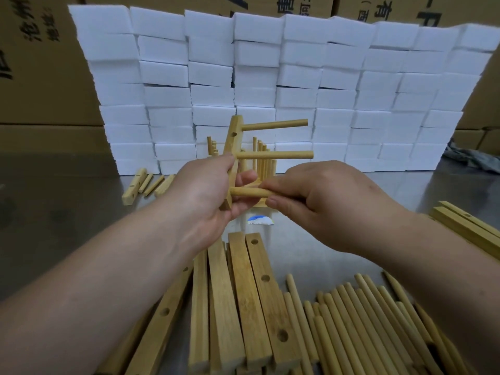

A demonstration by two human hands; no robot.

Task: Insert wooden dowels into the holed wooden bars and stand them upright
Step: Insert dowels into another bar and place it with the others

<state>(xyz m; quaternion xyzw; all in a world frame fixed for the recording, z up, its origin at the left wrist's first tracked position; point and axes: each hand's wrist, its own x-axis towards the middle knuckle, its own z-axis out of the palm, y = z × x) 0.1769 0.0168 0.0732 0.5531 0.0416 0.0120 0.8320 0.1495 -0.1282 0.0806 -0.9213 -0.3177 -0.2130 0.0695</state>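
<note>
So I'm mid-way through loading one bar (233, 147) with pegs. My left hand (205, 196) has it gripped around the lower part, fingers wrapped, holding it up off the table (67, 201) and tilted a bit. Two dowels already stick out sideways from it to the right, the top dowel (274, 125) and the middle dowel (274, 155). There's one hole between them that looks empty (at least I think it's a hole and not a knot).

My right hand (332, 204) is pinching a third dowel (250, 192) between thumb and fingers, and its left end sits right at the bar near the bottom. Can't tell if it's seated or just touching the hole; my left fingers cover that spot.

Next move, as I see it: push it straight in along its own line, no wobble, while the left hand braces the bar. Then fill the empty hole and stand the thing up with the finished ones (259, 155) behind my hands.

Plenty of stock left: loose bars (243, 293) in front of me, loose dowels (365, 315) to the right.
</note>
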